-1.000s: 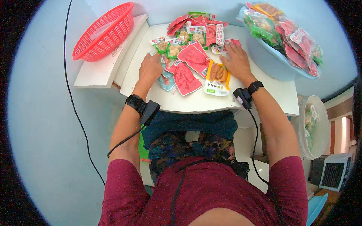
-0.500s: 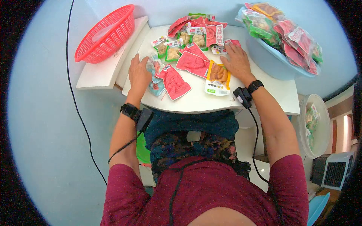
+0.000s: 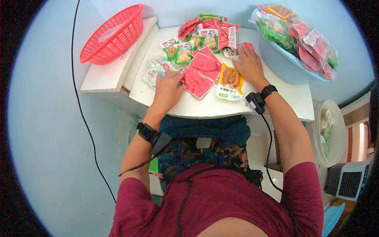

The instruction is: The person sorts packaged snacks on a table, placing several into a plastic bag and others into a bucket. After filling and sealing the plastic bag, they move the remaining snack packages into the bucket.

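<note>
Snack packets lie spread over a small white table. My left hand rests flat on the table, its fingertips on the edge of a red packet. Left of that hand lie pale clear packets near the table's left edge. My right hand lies flat, fingers spread, on packets beside a yellow sausage packet. A second red packet sits between both hands. Green-edged packets and more red ones fill the far part of the table.
A red plastic basket sits on a white shelf board at the left. A blue basin heaped with packets stands at the right. A white bucket with packets stands lower right. A black cable hangs along the wall.
My left hand slid the pale packets toward the table's left edge, then moved back right and toward me onto the red packet. My right hand has stayed in place.
</note>
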{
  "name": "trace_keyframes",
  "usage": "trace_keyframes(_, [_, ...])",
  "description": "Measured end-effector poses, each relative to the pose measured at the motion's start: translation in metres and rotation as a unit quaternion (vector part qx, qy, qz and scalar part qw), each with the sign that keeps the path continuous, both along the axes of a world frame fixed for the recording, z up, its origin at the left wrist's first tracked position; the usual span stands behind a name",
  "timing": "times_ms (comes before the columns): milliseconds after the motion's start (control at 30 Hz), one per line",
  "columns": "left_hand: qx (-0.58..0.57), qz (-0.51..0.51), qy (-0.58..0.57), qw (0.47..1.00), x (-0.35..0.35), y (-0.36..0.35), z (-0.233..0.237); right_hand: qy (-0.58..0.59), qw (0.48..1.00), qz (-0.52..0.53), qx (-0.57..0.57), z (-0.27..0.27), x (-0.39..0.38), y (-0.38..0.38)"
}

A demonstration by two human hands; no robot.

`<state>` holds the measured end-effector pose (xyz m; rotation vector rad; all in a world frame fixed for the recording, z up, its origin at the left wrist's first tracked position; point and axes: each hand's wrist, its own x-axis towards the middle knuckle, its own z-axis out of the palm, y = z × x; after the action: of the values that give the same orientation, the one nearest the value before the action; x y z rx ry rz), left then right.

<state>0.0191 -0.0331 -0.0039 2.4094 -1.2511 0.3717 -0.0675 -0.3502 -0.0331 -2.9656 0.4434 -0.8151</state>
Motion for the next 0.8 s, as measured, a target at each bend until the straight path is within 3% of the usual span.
trace_keyframes(133, [0.048, -0.018, 0.006, 0.999, 0.002, -0.016, -0.001, 0.005, 1.0, 0.001, 0.004, 0.0, 0.001, -0.002])
trace_keyframes(233, [-0.019, -0.045, 0.024, 0.998, 0.005, -0.025, -0.008, -0.002, 1.0, 0.001, 0.004, -0.005, 0.002, -0.003])
trace_keyframes(333, [-0.001, -0.049, 0.047, 0.998, 0.008, -0.028, -0.01, -0.004, 1.0, 0.005, 0.014, -0.003, 0.002, -0.005])
trace_keyframes(433, [-0.007, -0.011, -0.091, 0.996, 0.003, -0.025, -0.017, 0.001, 1.0, 0.003, 0.015, -0.004, 0.001, -0.007])
trace_keyframes(533, [-0.008, 0.072, -0.031, 0.997, -0.004, -0.018, -0.02, -0.004, 1.0, 0.003, 0.006, -0.005, 0.002, -0.007])
trace_keyframes(800, [0.059, 0.085, -0.038, 0.994, 0.015, 0.007, -0.024, -0.014, 1.0, 0.018, 0.005, -0.001, -0.001, -0.006])
